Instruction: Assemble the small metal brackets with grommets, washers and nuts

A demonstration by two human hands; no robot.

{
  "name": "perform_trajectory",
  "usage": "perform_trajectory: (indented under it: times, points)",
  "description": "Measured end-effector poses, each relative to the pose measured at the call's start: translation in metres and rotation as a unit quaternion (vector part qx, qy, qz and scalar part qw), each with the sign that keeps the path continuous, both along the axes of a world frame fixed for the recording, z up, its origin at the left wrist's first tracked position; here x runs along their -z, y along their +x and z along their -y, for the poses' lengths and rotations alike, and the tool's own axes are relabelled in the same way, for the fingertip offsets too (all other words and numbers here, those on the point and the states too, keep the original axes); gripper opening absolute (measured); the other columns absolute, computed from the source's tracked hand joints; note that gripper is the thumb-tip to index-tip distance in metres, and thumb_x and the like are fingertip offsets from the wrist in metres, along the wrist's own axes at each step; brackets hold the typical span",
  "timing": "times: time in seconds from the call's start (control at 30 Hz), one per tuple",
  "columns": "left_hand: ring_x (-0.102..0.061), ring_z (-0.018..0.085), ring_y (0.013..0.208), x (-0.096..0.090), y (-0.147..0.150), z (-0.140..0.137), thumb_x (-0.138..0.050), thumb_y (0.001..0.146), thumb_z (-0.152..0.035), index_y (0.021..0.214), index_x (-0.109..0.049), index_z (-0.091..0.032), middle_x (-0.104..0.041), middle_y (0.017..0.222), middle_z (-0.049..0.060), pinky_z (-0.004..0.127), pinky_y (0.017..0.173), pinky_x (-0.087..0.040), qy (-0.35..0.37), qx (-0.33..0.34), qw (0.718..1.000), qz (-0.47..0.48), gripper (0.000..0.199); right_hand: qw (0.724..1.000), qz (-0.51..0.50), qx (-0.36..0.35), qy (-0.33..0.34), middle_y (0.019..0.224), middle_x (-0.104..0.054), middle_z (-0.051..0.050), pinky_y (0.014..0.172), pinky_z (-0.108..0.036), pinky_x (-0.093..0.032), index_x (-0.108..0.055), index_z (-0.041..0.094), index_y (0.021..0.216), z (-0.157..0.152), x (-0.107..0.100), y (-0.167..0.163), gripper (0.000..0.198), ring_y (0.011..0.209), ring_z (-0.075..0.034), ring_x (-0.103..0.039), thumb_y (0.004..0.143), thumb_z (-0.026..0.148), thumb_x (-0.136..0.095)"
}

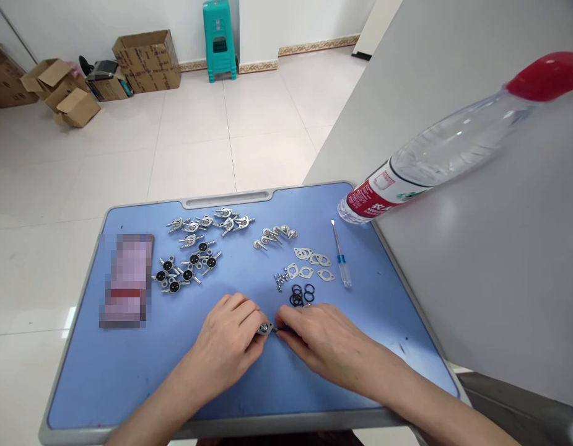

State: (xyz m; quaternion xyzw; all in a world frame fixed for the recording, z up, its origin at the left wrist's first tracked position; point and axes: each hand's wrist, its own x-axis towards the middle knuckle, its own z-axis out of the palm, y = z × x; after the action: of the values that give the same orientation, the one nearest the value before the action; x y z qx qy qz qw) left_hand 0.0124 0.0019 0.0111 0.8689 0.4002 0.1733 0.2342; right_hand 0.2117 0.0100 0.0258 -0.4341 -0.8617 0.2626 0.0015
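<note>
Head view: a small metal fitting [264,329] sits in the grasp of the left hand [233,334], just below the middle of the blue table [249,371]. The right hand [323,334] meets it from 3 o'clock, thumb and forefinger drawn together; whether they pinch the fitting's end or some small separate part, I cannot tell. Taking the fitting as the dial's centre, black rubber rings [296,296] lie near it towards 1 to 2 o'clock, flat metal plates [306,272] beyond at 1, and black-centred fittings [188,274] at 10. The fitting should be light, rigid and hardly fragile, though its smooth metal could slip or turn between fingertips. Its outer body probably offers the surest hold, leaving the face clear; the rings look soft and springy, best pinched at the rim.
</note>
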Motion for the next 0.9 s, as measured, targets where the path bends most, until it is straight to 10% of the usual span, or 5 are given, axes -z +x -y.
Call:
perform_trajectory:
  times: [0.3, 0.9]
  points:
    - [-0.050, 0.018, 0.076, 0.004, 0.003, 0.000, -0.050, 0.088, -0.009, 0.083, -0.056, -0.016, -0.061, 0.079, 0.002, 0.031, 0.065, -0.041, 0.026, -0.013, 0.999, 0.027, 0.011, 0.985, -0.083, 0.136, 0.067, 0.062, -0.062, 0.002, 0.051, -0.023, -0.032, -0.058, 0.019, 0.087, -0.020, -0.001, 0.016, 0.013, 0.050, -0.012, -0.054, 0.087, 0.011, -0.048]
    - [-0.051, 0.018, 0.076, 0.003, 0.003, 0.001, -0.053, 0.087, -0.009, 0.083, -0.058, -0.016, -0.062, 0.079, 0.002, 0.031, 0.066, -0.040, 0.038, -0.016, 0.999, 0.015, 0.010, 0.976, -0.036, 0.122, 0.175, 0.067, -0.072, -0.002, 0.050, -0.026, -0.031, -0.064, 0.018, 0.086, -0.019, 0.028, 0.003, 0.014, 0.056, -0.018, -0.065, 0.089, 0.016, -0.050]
